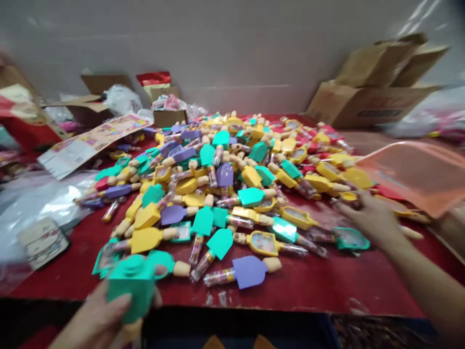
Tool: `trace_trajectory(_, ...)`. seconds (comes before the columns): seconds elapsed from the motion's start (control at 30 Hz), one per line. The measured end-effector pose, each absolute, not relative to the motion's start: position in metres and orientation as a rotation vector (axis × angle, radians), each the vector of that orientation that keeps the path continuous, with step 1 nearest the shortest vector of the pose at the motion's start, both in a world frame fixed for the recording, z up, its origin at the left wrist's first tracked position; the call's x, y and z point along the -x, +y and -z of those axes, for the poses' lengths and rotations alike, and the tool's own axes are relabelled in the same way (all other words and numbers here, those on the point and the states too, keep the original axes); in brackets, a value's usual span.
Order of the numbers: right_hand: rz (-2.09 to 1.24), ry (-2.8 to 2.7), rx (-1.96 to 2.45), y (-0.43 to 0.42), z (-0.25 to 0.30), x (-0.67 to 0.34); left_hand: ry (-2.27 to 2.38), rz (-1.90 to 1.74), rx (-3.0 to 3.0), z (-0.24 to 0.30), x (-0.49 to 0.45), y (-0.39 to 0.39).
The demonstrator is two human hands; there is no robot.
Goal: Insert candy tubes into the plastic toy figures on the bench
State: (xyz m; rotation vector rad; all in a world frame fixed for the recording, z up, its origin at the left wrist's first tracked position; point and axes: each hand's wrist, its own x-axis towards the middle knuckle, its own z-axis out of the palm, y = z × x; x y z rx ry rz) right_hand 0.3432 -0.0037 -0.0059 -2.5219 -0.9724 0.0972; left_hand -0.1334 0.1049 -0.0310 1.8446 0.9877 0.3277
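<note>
In my left hand (pixel 109 305), at the lower left, is a teal plastic toy (pixel 132 286) with a boxy body, a small ring at its side and a beige end pointing down. My fingers are wrapped round it. My right hand (pixel 370 218) reaches over the right side of the pile, its thumb and fingers around a small yellow toy (pixel 348 197); blur softens the grip. Between the hands lies a big heap of similar toys in teal, yellow and purple, with beige knobs and clear sweet-filled tubes. A purple toy (pixel 250 271) lies nearest the front edge.
An orange tray (pixel 432 208) stands right of the heap on the red table (pixel 308 286). Cardboard boxes (pixel 374 104) are at the back right. A printed card (pixel 94 140), clear plastic bags (pixel 47 198) and a small cartoon-print pad (pixel 42 242) lie on the left.
</note>
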Motion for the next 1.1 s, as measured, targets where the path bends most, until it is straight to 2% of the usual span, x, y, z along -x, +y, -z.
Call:
trace_trajectory(0.13,-0.261,-1.143,2.15,-0.045,-0.005,-0.289,0.746,-0.171,-1.22,0.037,0.084,0.062)
trace_trajectory(0.23,-0.561,-1.601,1.677,-0.063,-0.005,-0.235,0.592,-0.016,-1.105,0.034,0.044,0.047)
trace_trajectory(0.3,-0.517,-2.006,1.501,-0.065,-0.005,-0.207,0.556,0.073,-1.053,0.029,0.031,0.043)
trace_trajectory(0.47,-0.162,-2.529,1.264,-0.054,-0.007,-0.174,0.705,0.266,-1.338,0.018,0.035,0.038)
trace_trajectory(0.57,-0.185,-2.65,1.105,-0.055,-0.004,-0.164,0.717,0.299,-1.509,0.018,0.047,0.025)
trace_trajectory(0.7,-0.401,-2.571,1.114,-0.07,0.004,-0.152,0.774,0.333,-1.639,0.022,0.06,0.0)
trace_trajectory(0.77,-0.584,-2.556,1.175,-0.079,0.009,-0.146,0.781,0.397,-1.75,0.024,0.063,-0.01)
trace_trajectory(0.83,-0.952,-2.403,1.295,-0.089,0.016,-0.142,0.742,0.455,-1.856,0.028,0.063,-0.016)
trace_trajectory(0.93,-1.801,-1.632,1.488,-0.098,0.036,-0.135,0.662,0.524,-1.976,0.033,0.057,-0.017)
trace_trajectory(1.0,-2.227,-0.992,1.564,-0.097,0.047,-0.134,0.629,0.577,-2.102,0.035,0.052,-0.011)
trace_trajectory(1.03,-2.337,-0.83,1.563,-0.094,0.05,-0.135,0.617,0.587,-2.168,0.035,0.05,-0.006)
trace_trajectory(1.1,-2.226,-1.023,1.604,-0.085,0.047,-0.139,0.627,0.563,-2.249,0.032,0.047,0.006)
